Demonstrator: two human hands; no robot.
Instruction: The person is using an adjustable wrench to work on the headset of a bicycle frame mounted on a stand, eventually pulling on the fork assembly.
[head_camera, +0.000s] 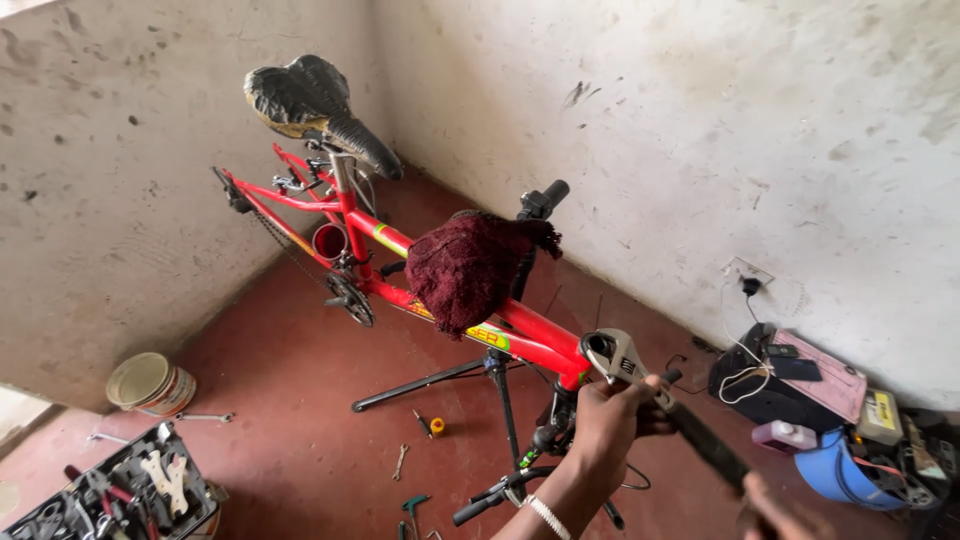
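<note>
A red bicycle frame (530, 335) hangs on a black repair stand (500, 400), with its black saddle (310, 105) toward the far corner. A dark red rag (465, 265) is draped over the top tube. A large adjustable wrench (618, 357) has its jaws at the front of the frame, by the head tube. My left hand (612, 420), with a bracelet on the wrist, is closed around the wrench just below its head. My right hand (768, 510), half cut off at the bottom edge, grips the end of the wrench's black handle (710, 445).
An open toolbox (120, 495) with several tools sits at the bottom left, beside a paint tin (150, 383). Loose spanners and screwdrivers (430, 425) lie on the red floor. Boxes, a blue container (835, 470) and a charger cable stand by the right wall.
</note>
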